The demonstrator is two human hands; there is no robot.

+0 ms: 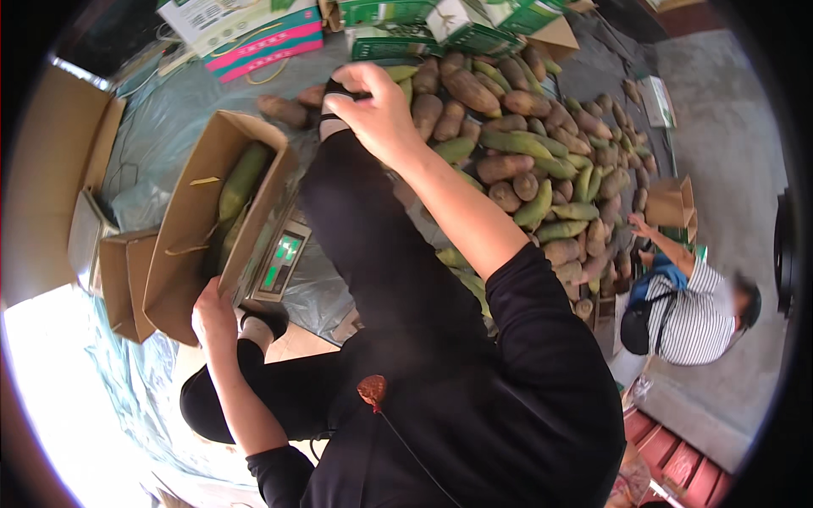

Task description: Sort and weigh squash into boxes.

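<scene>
My left hand [213, 315] grips the near edge of an open brown paper bag [182, 254]. The bag lies tilted on a digital scale [284, 258] with a lit green display. Long green vegetables [243, 178] show inside the bag. My right hand [373, 110] is stretched forward over my raised knee and foot, at the near edge of a big pile of brown and green tubers [525, 169]. Its fingers curl down by my dark shoe; what they hold is hidden.
A second small brown bag [127, 284] stands left of the scale. Printed cartons [254, 34] and green-and-white boxes [440, 25] line the far side. A person in a striped shirt [699, 317] crouches at the right, reaching into the pile. A grey-blue plastic sheet [161, 127] covers the floor.
</scene>
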